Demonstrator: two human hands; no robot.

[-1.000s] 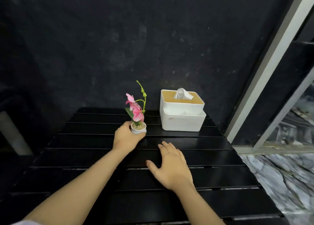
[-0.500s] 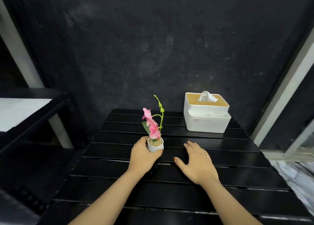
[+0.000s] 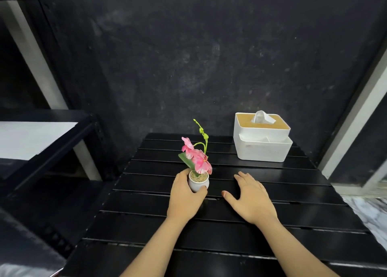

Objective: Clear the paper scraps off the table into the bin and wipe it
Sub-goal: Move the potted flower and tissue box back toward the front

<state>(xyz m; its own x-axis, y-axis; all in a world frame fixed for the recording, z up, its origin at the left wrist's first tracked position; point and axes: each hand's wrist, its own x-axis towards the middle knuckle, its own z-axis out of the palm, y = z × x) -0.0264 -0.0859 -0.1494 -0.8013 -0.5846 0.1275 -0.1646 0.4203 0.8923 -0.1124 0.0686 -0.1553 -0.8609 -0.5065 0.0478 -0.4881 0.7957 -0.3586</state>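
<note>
A black slatted table (image 3: 272, 234) fills the lower middle of the head view. My left hand (image 3: 184, 197) is wrapped around a small white pot (image 3: 199, 183) that holds a pink artificial flower (image 3: 196, 158), upright near the table's middle. To its right my right hand (image 3: 249, 199) lies flat on the slats, fingers apart, with nothing in it. I see no paper scraps, no bin and no cloth.
A white tissue box (image 3: 262, 138) with a tissue sticking out stands at the table's back right. A dark wall rises close behind. To the left is a black shelf unit (image 3: 48, 138); a pale frame (image 3: 356, 117) and marbled floor (image 3: 374, 214) lie to the right.
My left hand has drawn the flower pot nearer across the table. The right hand stays flat on the slats. My view has swung left, which brings the shelf unit in.
</note>
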